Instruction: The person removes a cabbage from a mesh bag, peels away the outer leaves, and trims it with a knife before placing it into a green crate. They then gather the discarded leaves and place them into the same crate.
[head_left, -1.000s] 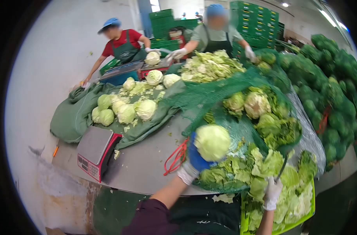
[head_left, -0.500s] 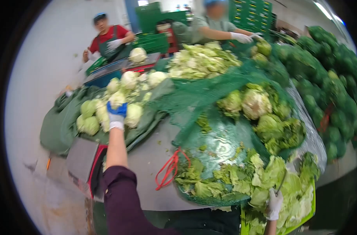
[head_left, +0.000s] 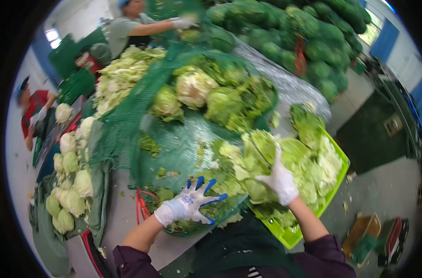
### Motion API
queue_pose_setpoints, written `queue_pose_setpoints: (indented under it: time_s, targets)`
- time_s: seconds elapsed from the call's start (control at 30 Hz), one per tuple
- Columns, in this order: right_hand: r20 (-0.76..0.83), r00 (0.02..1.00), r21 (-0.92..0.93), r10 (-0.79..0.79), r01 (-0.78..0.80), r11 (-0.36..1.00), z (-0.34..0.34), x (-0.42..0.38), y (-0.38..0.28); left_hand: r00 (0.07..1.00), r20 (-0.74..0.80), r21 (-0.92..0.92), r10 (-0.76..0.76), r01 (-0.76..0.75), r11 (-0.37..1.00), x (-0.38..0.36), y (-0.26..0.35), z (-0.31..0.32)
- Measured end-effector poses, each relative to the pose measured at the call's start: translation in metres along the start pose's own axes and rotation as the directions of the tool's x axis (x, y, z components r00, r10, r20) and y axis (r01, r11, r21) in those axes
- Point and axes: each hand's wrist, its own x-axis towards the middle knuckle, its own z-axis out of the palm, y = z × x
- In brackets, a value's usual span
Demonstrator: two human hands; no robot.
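My left hand (head_left: 194, 201), in a white glove with blue fingers, is spread wide over loose lettuce leaves at the near edge of the green mesh bag (head_left: 123, 134). It holds nothing. In a white glove, my right hand (head_left: 281, 180) has its thumb apart and fingers stretched forward above the leaves (head_left: 308, 157) in the bright green crate (head_left: 343, 162). No knife can be made out in it. Untrimmed lettuce heads (head_left: 195, 87) lie in the far part of the opened bag, beyond both hands.
Trimmed heads (head_left: 74, 201) rest on dark green cloth at the left, near a scale (head_left: 83, 252). A leaf pile (head_left: 123, 76) sits farther back. Two people work across the table, one in red (head_left: 34, 111). Full net sacks (head_left: 289, 41) are stacked at back right.
My view has swung right. My left hand has left the trimmed head on the cloth and come over the bag, fingers spread. My right hand, earlier with a knife, has moved forward and opened.
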Motion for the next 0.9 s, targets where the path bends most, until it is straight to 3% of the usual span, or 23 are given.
queue_pose_setpoints:
  time_s: [0.07, 0.13, 0.17, 0.23, 0.3, 0.33, 0.4, 0.43, 0.47, 0.5, 0.53, 0.57, 0.63, 0.7, 0.73, 0.8, 0.83, 0.87, 0.9]
  targets:
    - [-0.062, 0.998, -0.020, -0.029, 0.027, 0.999, 0.031, 0.009, 0.034, 1.000, 0.005, 0.081, 0.029, -0.029, 0.996, 0.008, 0.013, 0.003]
    - [-0.032, 0.998, 0.025, 0.055, -0.054, 0.998, 0.034, 0.013, 0.041, 0.962, -0.228, 0.047, -0.153, 0.167, 0.985, 0.018, 0.012, -0.002]
    - [0.002, 0.995, 0.069, 0.101, -0.100, 0.993, 0.035, 0.017, 0.042, 0.943, -0.266, -0.004, -0.201, 0.208, 0.978, 0.026, 0.011, -0.007]
    - [-0.001, 0.991, 0.069, 0.133, -0.133, 0.989, 0.039, 0.024, 0.045, 0.902, -0.406, -0.173, -0.145, 0.080, 0.982, 0.056, 0.003, -0.010]
    - [-0.002, 0.986, 0.060, 0.168, -0.167, 0.984, 0.043, 0.018, 0.058, 0.910, -0.396, -0.137, -0.121, 0.072, 0.988, 0.097, 0.018, -0.016]
    - [-0.076, 0.978, 0.104, 0.196, -0.188, 0.977, 0.045, 0.016, 0.066, 0.907, -0.406, -0.101, -0.115, 0.081, 0.992, 0.121, 0.030, -0.018]
    - [-0.245, 0.944, 0.106, 0.223, -0.202, 0.974, 0.053, 0.012, 0.092, 0.960, -0.263, -0.073, -0.092, 0.076, 0.994, 0.171, 0.059, -0.012]
    - [-0.248, 0.941, 0.105, 0.231, -0.211, 0.972, 0.039, 0.002, 0.098, 0.909, -0.408, -0.080, 0.087, -0.131, 0.988, 0.196, 0.073, 0.008]
    - [-0.175, 0.923, 0.346, 0.343, -0.269, 0.899, 0.015, -0.010, 0.099, 0.917, -0.376, 0.060, 0.135, -0.121, 0.991, 0.210, 0.100, 0.017]
    - [-0.074, 0.901, 0.559, 0.428, -0.318, 0.766, -0.007, -0.021, 0.103, 0.889, -0.421, 0.022, 0.182, -0.190, 0.982, 0.227, 0.121, 0.029]
    - [-0.073, 0.884, 0.584, 0.462, -0.337, 0.739, -0.026, -0.031, 0.114, 0.898, -0.398, -0.109, 0.186, -0.247, 0.963, 0.229, 0.147, 0.027]
    - [-0.064, 0.869, 0.606, 0.490, -0.357, 0.711, -0.039, -0.041, 0.130, 0.841, -0.490, -0.139, 0.229, -0.335, 0.932, 0.240, 0.164, 0.043]
    - [-0.174, 0.874, 0.565, 0.454, -0.288, 0.773, -0.045, -0.053, 0.160, 0.859, -0.449, -0.161, 0.245, -0.348, 0.924, 0.246, 0.198, 0.053]
    - [-0.168, 0.853, 0.285, 0.494, -0.438, 0.853, -0.012, -0.052, 0.202, 0.888, -0.378, -0.160, 0.261, -0.341, 0.926, 0.258, 0.205, 0.070]
    - [-0.303, 0.813, 0.154, 0.498, -0.474, 0.867, 0.008, -0.053, 0.203, 0.897, -0.377, -0.170, 0.231, -0.313, 0.935, 0.262, 0.203, 0.076]
    - [-0.319, 0.839, 0.257, 0.440, -0.370, 0.892, 0.028, -0.047, 0.226, 0.877, -0.360, -0.048, 0.318, -0.358, 0.933, 0.266, 0.194, 0.080]
    - [-0.353, 0.843, 0.355, 0.405, -0.280, 0.892, 0.029, -0.049, 0.225, 0.828, -0.454, -0.075, 0.330, -0.405, 0.911, 0.261, 0.191, 0.078]
    - [-0.260, 0.864, 0.488, 0.431, -0.267, 0.831, 0.027, -0.050, 0.227, 0.788, -0.523, -0.115, 0.324, -0.442, 0.889, 0.248, 0.189, 0.082]
    - [-0.302, 0.892, 0.578, 0.336, -0.109, 0.809, 0.030, -0.050, 0.234, 0.740, -0.592, -0.142, 0.320, -0.486, 0.862, 0.232, 0.187, 0.079]
